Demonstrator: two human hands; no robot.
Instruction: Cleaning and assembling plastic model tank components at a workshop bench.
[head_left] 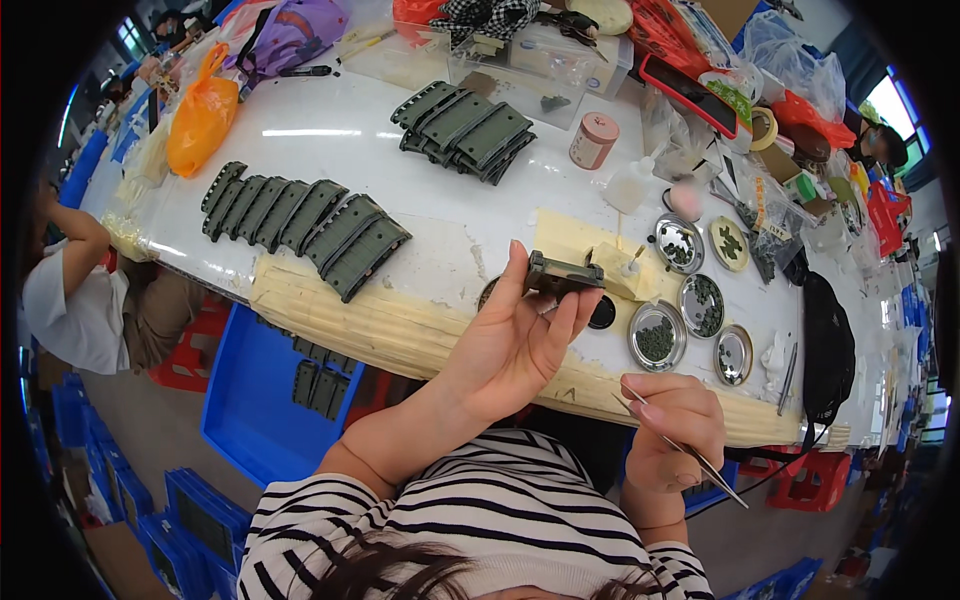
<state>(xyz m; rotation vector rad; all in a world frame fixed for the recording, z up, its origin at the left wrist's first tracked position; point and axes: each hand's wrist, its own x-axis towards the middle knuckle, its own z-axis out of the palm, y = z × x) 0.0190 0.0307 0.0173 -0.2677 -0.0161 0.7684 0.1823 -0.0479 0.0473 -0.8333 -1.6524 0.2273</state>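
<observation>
My left hand [505, 350] is raised over the table's near edge, its thumb and fingers closed around a small dark green moulded plastic part [560, 276]. To the right and lower, my right hand [675, 430] pinches a pair of metal tweezers [722, 483]. Their tips point up and left, apart from the green part. Beyond my right hand stand round metal dishes: one with small dark green pieces [656, 338], another with similar pieces [702, 308], and one with a few bits [733, 355]. A small bottle with a thin nozzle [628, 268] stands on a yellowish pad behind the held part.
Dark green curved panels lie in an overlapping row [300, 225] at left and in a stack [465, 128] farther back. A pink jar [594, 140] and red-cased phone [690, 95] are behind. A blue bin [265, 415] is below the table edge; another person [85, 280] sits left.
</observation>
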